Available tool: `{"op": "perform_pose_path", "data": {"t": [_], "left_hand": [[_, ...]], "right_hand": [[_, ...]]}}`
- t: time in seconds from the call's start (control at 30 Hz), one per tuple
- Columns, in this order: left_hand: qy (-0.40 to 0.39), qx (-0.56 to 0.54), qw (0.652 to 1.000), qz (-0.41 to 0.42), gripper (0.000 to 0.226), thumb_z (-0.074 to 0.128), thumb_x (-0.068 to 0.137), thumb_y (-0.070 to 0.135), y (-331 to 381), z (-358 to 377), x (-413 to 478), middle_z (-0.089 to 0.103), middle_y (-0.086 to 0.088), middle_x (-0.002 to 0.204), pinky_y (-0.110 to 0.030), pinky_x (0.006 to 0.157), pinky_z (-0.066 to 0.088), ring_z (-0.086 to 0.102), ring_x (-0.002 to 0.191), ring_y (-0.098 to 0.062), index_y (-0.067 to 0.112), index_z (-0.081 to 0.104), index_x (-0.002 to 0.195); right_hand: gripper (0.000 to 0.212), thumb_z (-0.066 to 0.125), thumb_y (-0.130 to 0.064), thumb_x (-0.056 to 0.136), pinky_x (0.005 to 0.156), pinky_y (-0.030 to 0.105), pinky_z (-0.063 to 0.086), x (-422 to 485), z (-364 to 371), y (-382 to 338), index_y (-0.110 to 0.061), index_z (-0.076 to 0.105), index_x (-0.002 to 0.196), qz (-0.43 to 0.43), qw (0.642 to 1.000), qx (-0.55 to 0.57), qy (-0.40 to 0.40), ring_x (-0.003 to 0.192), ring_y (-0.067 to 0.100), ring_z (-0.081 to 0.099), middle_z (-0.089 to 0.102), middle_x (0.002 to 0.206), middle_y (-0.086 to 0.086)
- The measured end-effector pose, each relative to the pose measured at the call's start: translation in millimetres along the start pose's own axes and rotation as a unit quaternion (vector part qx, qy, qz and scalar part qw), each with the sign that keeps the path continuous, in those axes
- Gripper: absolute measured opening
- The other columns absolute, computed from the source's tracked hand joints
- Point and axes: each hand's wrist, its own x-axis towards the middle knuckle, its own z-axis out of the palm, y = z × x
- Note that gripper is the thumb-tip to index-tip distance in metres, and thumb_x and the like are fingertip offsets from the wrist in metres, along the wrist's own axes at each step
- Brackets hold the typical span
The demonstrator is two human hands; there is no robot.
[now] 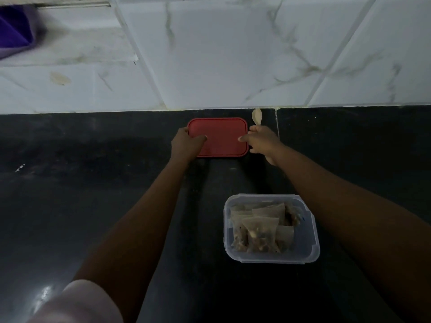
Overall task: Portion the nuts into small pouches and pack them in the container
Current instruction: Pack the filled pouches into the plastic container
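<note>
A clear plastic container (310,250) stands on the black counter near me, right of centre, holding several small pouches of nuts (261,229). A red rectangular lid (219,134) lies flat at the back of the counter against the tiled wall. My left hand (185,145) grips the lid's left edge, thumb on top. My right hand (262,142) grips its right edge, thumb on top, and a pale wooden spoon (256,116) sticks up from behind that hand; whether the hand holds the spoon is unclear.
The black counter (93,194) stretches wide to the left and right. White marbled wall tiles (233,54) rise behind it. A purple object (14,31) sits at the top left. A pale sleeve or knee (79,304) shows at the bottom left.
</note>
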Motion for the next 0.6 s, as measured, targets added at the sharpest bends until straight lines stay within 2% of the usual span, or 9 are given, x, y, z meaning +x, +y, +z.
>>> {"op": "perform_pose_path", "data": {"t": [0.07, 0.17, 0.23, 0.3, 0.37, 0.43, 0.5, 0.6], "left_hand": [[0.016, -0.055, 0.998, -0.024, 0.055, 0.077, 0.084, 0.037, -0.5, -2.1, -0.3, 0.068, -0.003, 0.121, -0.021, 0.067, 0.049, 0.067, 0.101, -0.016, 0.016, 0.061, 0.132], [0.037, -0.115, 0.992, -0.032, 0.054, 0.075, 0.088, 0.033, 4.6, -9.1, -12.0, 0.065, -0.001, 0.124, -0.031, 0.087, 0.054, 0.064, 0.108, -0.017, 0.015, 0.056, 0.136], [0.044, -0.152, 0.987, -0.016, 0.054, 0.073, 0.09, 0.035, 7.6, -14.5, -22.9, 0.065, 0.0, 0.124, -0.038, 0.096, 0.056, 0.064, 0.11, -0.017, 0.016, 0.056, 0.138], [0.044, -0.186, 0.982, 0.0, 0.042, 0.068, 0.094, 0.037, 12.3, -18.8, -40.4, 0.069, -0.003, 0.119, -0.038, 0.092, 0.058, 0.066, 0.105, -0.016, 0.017, 0.06, 0.13], [0.03, -0.235, 0.972, 0.006, 0.025, 0.061, 0.099, 0.04, 15.7, -20.0, -62.5, 0.073, -0.002, 0.107, -0.039, 0.085, 0.058, 0.067, 0.098, -0.017, 0.018, 0.067, 0.109], [0.006, -0.307, 0.952, 0.005, 0.028, 0.055, 0.103, 0.041, 17.9, -19.9, -88.5, 0.071, 0.0, 0.089, -0.04, 0.084, 0.057, 0.066, 0.088, -0.017, 0.02, 0.067, 0.09], [-0.002, -0.34, 0.94, 0.01, 0.027, 0.054, 0.105, 0.036, 16.2, -16.9, -113.9, 0.066, 0.002, 0.08, -0.034, 0.079, 0.053, 0.061, 0.08, -0.014, 0.019, 0.066, 0.086], [0.01, -0.349, 0.937, 0.019, 0.011, 0.061, 0.1, 0.017, 11.0, -8.0, -149.1, 0.065, 0.0, 0.087, -0.025, 0.076, 0.05, 0.059, 0.083, -0.012, 0.015, 0.07, 0.093]], "right_hand": [[0.077, 0.073, -0.02, 0.093, 0.102, 0.038, 0.054, -6.9, -1.3, -4.7, -0.007, 0.033, 0.157, 0.004, 1.0, 0.029, 0.003, 0.115, 0.018, 0.056, 0.053, 0.144, 0.008], [0.065, 0.067, -0.025, 0.098, 0.097, 0.036, 0.055, -26.9, -10.5, -11.9, -0.01, 0.039, 0.154, -0.017, 0.998, 0.06, 0.018, 0.116, 0.019, 0.058, 0.054, 0.142, 0.006], [0.049, 0.061, -0.032, 0.102, 0.092, 0.035, 0.056, -44.1, -20.9, -16.6, -0.016, 0.05, 0.147, -0.036, 0.996, 0.079, 0.037, 0.111, 0.019, 0.061, 0.059, 0.133, 0.003], [0.037, 0.054, -0.041, 0.104, 0.091, 0.037, 0.057, -61.4, -32.8, -18.4, -0.018, 0.062, 0.132, -0.05, 0.991, 0.105, 0.065, 0.106, 0.02, 0.065, 0.065, 0.125, 0.003], [0.037, 0.049, -0.047, 0.105, 0.093, 0.039, 0.057, -79.8, -44.7, -15.9, -0.018, 0.066, 0.12, -0.06, 0.985, 0.135, 0.085, 0.104, 0.022, 0.067, 0.068, 0.116, 0.004], [0.04, 0.047, -0.05, 0.105, 0.092, 0.037, 0.057, -101.2, -55.4, -9.5, -0.016, 0.069, 0.112, -0.07, 0.978, 0.166, 0.103, 0.102, 0.021, 0.069, 0.071, 0.111, 0.005], [0.035, 0.052, -0.045, 0.104, 0.092, 0.035, 0.058, -125.3, -63.4, 0.2, -0.014, 0.069, 0.11, -0.081, 0.971, 0.194, 0.115, 0.102, 0.019, 0.071, 0.073, 0.109, 0.007], [0.014, 0.062, -0.024, 0.1, 0.098, 0.035, 0.057, -160.4, -70.8, 21.3, -0.012, 0.067, 0.106, -0.088, 0.963, 0.223, 0.123, 0.108, 0.018, 0.07, 0.07, 0.112, 0.009]]}}
